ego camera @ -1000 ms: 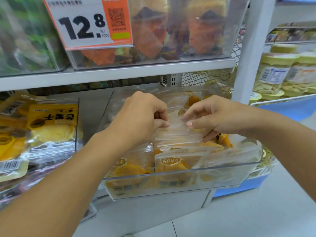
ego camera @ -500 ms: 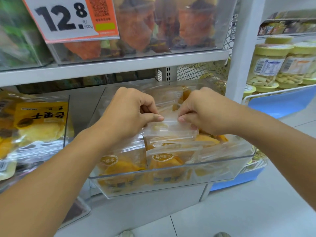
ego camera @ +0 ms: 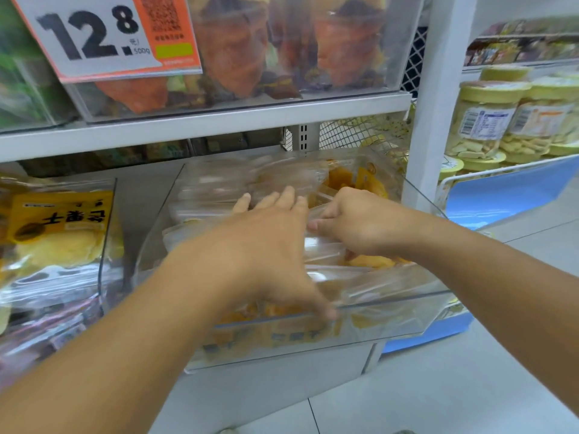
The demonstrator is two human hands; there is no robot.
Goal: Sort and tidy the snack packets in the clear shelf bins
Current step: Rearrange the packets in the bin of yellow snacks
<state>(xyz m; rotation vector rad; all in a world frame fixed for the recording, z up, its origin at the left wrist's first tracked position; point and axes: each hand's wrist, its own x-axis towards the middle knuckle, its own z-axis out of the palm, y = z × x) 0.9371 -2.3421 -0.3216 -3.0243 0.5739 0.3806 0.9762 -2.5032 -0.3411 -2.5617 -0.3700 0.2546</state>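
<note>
Left hand (ego camera: 266,245) fingers spread flat over packets (ego camera: 326,261), right hand (ego camera: 360,227) pinching one; stack could slide over the bin (ego camera: 407,311) front.

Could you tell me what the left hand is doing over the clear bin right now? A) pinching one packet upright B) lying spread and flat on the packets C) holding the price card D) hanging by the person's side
B: the left hand lies with fingers straight and spread over the snack packets inside the clear bin, pinching nothing.

Packets (ego camera: 329,267) under blurred left hand (ego camera: 269,245)
</note>
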